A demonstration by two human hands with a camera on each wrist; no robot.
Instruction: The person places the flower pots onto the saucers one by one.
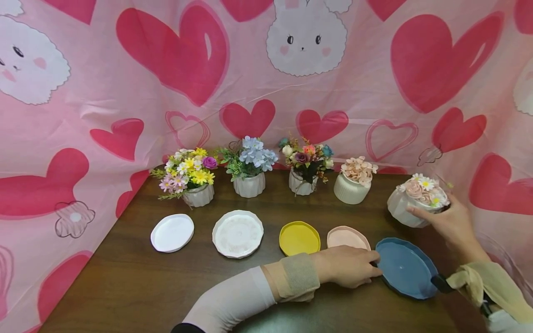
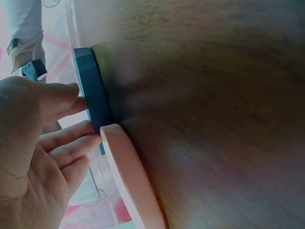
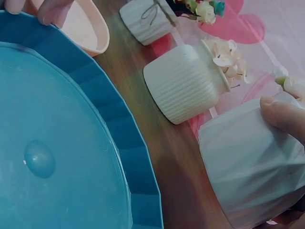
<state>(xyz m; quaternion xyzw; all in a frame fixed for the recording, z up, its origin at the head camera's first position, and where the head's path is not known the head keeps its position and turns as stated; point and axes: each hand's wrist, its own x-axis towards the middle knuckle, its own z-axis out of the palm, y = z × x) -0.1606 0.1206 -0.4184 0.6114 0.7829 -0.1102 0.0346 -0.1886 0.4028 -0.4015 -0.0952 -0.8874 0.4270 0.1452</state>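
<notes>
The left hand (image 1: 351, 267) is set against the left rim of the round, blue, plastic-looking saucer (image 1: 405, 268), presumably for steadying (whether it is pinched cannot be told). Beyond, the white, faceted, ceramic-looking flower pot (image 1: 403, 208) is gripped, tilted, by the right hand (image 1: 457, 224), presumably sparing the blooms (image 1: 416, 188).

Noted pink dish (image 1: 347, 235) partly hidden by left hand (image 1: 349, 267), head view. Found blue tray (image 3: 71, 114) cut off at left edge, right wrist view.
</notes>
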